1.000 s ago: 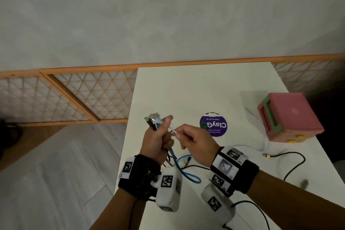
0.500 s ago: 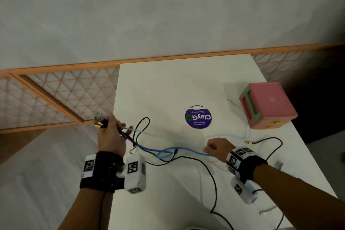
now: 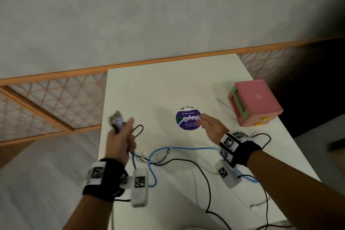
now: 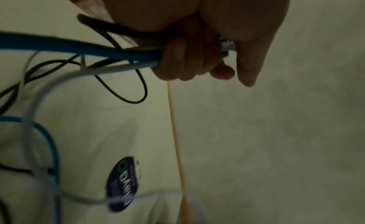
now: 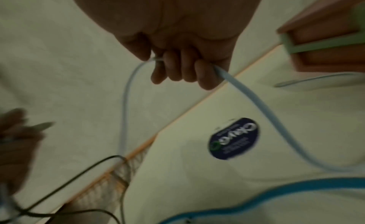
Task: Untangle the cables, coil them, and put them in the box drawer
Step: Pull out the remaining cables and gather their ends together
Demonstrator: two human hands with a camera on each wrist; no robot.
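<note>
My left hand is raised at the table's left edge and grips a bundle of cable ends: blue cable, white cable and black cable, with plugs sticking out above the fist. My right hand hovers by the purple sticker and holds the white cable in curled fingers. The blue cable and black cable lie tangled across the white table. The pink box with a green drawer front stands at the right.
A round purple sticker marks the table's middle. Another cable end lies beside the box. An orange lattice railing runs behind and to the left. The table's left edge drops to the floor. A white plug lies near the front right.
My hands first moved apart, stretching the cables out. Since then my right hand has lifted from the table up toward the sticker with the white cable, and the left has risen slightly.
</note>
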